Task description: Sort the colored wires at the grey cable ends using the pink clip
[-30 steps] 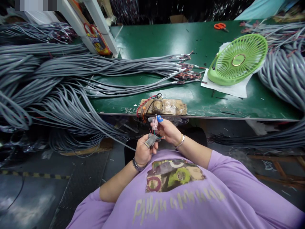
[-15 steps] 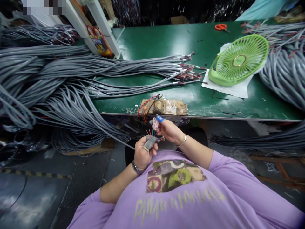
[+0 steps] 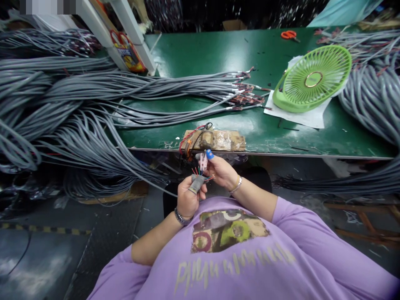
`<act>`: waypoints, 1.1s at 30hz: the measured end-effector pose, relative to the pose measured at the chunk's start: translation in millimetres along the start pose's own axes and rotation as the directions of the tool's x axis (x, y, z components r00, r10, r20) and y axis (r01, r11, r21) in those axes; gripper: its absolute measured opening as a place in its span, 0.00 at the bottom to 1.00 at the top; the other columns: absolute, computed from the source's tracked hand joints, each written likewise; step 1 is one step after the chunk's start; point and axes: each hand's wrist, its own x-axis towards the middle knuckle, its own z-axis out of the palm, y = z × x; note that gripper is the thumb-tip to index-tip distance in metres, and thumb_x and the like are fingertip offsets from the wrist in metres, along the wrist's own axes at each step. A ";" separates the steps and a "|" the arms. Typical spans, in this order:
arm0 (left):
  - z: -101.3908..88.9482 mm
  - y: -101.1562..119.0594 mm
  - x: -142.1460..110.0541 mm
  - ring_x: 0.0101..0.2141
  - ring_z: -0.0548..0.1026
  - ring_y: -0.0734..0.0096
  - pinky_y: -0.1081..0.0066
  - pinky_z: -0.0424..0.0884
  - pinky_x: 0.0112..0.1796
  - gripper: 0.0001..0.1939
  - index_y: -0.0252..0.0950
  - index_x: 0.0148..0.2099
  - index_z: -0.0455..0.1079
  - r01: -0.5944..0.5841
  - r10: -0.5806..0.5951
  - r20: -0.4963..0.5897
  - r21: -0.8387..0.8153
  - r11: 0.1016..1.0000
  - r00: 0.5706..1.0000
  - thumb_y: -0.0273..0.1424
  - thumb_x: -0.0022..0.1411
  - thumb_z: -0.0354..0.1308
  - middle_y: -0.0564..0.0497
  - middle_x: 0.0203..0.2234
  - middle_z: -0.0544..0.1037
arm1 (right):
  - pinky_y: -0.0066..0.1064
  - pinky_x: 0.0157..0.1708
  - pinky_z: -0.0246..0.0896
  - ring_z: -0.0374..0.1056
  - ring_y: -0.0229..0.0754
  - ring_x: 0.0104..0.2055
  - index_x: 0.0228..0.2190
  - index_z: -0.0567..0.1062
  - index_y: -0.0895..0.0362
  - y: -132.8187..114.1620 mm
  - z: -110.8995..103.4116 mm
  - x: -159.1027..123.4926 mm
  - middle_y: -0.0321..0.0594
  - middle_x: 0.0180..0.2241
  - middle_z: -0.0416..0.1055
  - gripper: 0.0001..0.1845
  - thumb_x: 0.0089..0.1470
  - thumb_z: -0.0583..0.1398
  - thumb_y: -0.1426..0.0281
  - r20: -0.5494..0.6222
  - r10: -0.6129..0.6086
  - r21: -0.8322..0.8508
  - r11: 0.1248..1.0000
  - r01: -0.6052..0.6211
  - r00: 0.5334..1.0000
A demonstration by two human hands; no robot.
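My left hand [image 3: 187, 196] is closed around the end of a grey cable [image 3: 146, 180], thumb in a grey finger cot pressed on it. Thin coloured wires [image 3: 200, 171] in red, green and blue fan out from that cable end. My right hand [image 3: 220, 171], with a blue cot on one fingertip, pinches a small pale connector [image 3: 203, 160] just above the wires. Both hands are held close together below the front edge of the green table [image 3: 262, 129].
A wooden block jig [image 3: 215, 140] with red wires sits at the table edge above my hands. Big bundles of grey cable [image 3: 78, 100] cover the left side, more lie at the right [image 3: 375, 96]. A green fan [image 3: 312, 77] and orange scissors [image 3: 288, 34] rest further back.
The coloured wires have fanned out more from the cable end than a second ago. Both hands stay almost in place.
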 end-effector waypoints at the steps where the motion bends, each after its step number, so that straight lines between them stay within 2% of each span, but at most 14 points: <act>1: -0.7 -1.0 0.2 0.12 0.65 0.82 0.81 0.58 0.13 0.14 0.33 0.30 0.71 0.002 -0.002 0.006 0.002 1.000 1.000 0.41 0.53 0.63 0.56 0.16 0.73 | 0.21 0.21 0.56 0.62 0.30 0.23 0.29 0.77 0.61 0.5 -0.1 0.1 0.36 0.23 0.70 0.21 0.50 0.63 0.53 -0.002 0.001 0.004 1.000 -0.001 1.000; 6: -4.5 -4.1 -1.2 0.12 0.65 0.82 0.81 0.58 0.13 0.14 0.34 0.30 0.71 0.004 -0.004 0.015 0.014 1.000 1.000 0.41 0.54 0.63 0.55 0.16 0.73 | 0.21 0.21 0.56 0.63 0.32 0.24 0.32 0.77 0.60 3.2 -5.6 -0.6 0.38 0.25 0.71 0.23 0.52 0.61 0.51 0.013 0.051 0.034 0.998 -0.051 0.999; 9: -6.2 -3.1 -5.0 0.12 0.65 0.81 0.80 0.59 0.13 0.15 0.34 0.30 0.71 0.004 -0.004 -0.006 0.019 1.000 1.000 0.42 0.53 0.63 0.56 0.16 0.73 | 0.22 0.20 0.56 0.62 0.32 0.23 0.33 0.77 0.59 2.7 -10.5 -1.2 0.39 0.25 0.71 0.27 0.54 0.56 0.47 0.071 0.099 0.030 0.994 -0.102 0.993; 13: -8.3 0.1 -9.4 0.12 0.66 0.81 0.80 0.60 0.13 0.14 0.34 0.31 0.71 -0.074 0.075 -0.035 0.049 0.996 0.997 0.41 0.54 0.62 0.55 0.16 0.73 | 0.23 0.21 0.55 0.61 0.33 0.23 0.35 0.77 0.60 -1.6 -10.9 -2.4 0.40 0.27 0.72 0.29 0.55 0.54 0.46 0.155 0.152 -0.033 0.988 -0.149 0.976; 15: -9.4 1.6 -9.6 0.13 0.66 0.81 0.80 0.61 0.14 0.13 0.35 0.31 0.72 -0.135 0.139 -0.042 0.083 0.987 0.989 0.41 0.55 0.62 0.55 0.17 0.74 | 0.23 0.21 0.54 0.60 0.32 0.23 0.34 0.77 0.60 -2.7 -8.9 -2.7 0.40 0.27 0.72 0.25 0.55 0.57 0.50 0.151 0.119 -0.062 0.992 -0.110 0.981; 18: -10.8 2.6 -7.3 0.14 0.68 0.81 0.80 0.62 0.16 0.11 0.35 0.30 0.72 -0.221 0.231 -0.042 0.171 0.960 0.972 0.39 0.55 0.61 0.55 0.18 0.74 | 0.23 0.22 0.52 0.59 0.31 0.24 0.33 0.78 0.60 0.9 -8.5 -1.5 0.39 0.27 0.72 0.18 0.53 0.62 0.56 0.141 0.006 -0.112 0.994 0.010 0.990; 22: -12.1 1.4 -3.3 0.15 0.68 0.80 0.79 0.64 0.17 0.08 0.35 0.29 0.72 -0.265 0.286 -0.042 0.268 0.926 0.957 0.35 0.55 0.61 0.54 0.18 0.75 | 0.24 0.23 0.52 0.59 0.32 0.24 0.31 0.78 0.60 10.3 -14.5 1.9 0.38 0.25 0.71 0.24 0.51 0.60 0.49 0.117 -0.147 -0.180 0.970 0.166 0.982; 24: -12.5 0.4 -1.7 0.15 0.68 0.79 0.79 0.64 0.17 0.06 0.35 0.30 0.73 -0.268 0.290 -0.032 0.293 0.918 0.957 0.33 0.54 0.60 0.54 0.18 0.75 | 0.24 0.23 0.53 0.59 0.32 0.24 0.29 0.77 0.60 12.4 -16.6 2.9 0.38 0.25 0.71 0.27 0.50 0.60 0.47 0.104 -0.176 -0.195 0.961 0.193 0.979; 30: -11.4 -1.0 1.7 0.16 0.69 0.79 0.79 0.65 0.18 0.03 0.35 0.31 0.74 -0.285 0.298 0.012 0.340 0.896 0.954 0.29 0.53 0.59 0.55 0.18 0.74 | 0.23 0.21 0.51 0.59 0.31 0.23 0.30 0.77 0.61 7.0 -10.5 4.8 0.37 0.24 0.70 0.25 0.49 0.63 0.49 0.121 -0.014 -0.063 0.998 0.021 0.993; 33: -10.5 -0.9 2.6 0.16 0.69 0.79 0.79 0.65 0.18 0.04 0.35 0.31 0.74 -0.288 0.300 0.024 0.357 0.888 0.954 0.28 0.54 0.59 0.55 0.18 0.74 | 0.22 0.19 0.48 0.59 0.30 0.22 0.29 0.77 0.62 6.6 -7.1 7.1 0.35 0.21 0.67 0.23 0.47 0.65 0.51 0.089 -0.022 -0.004 1.000 0.023 0.996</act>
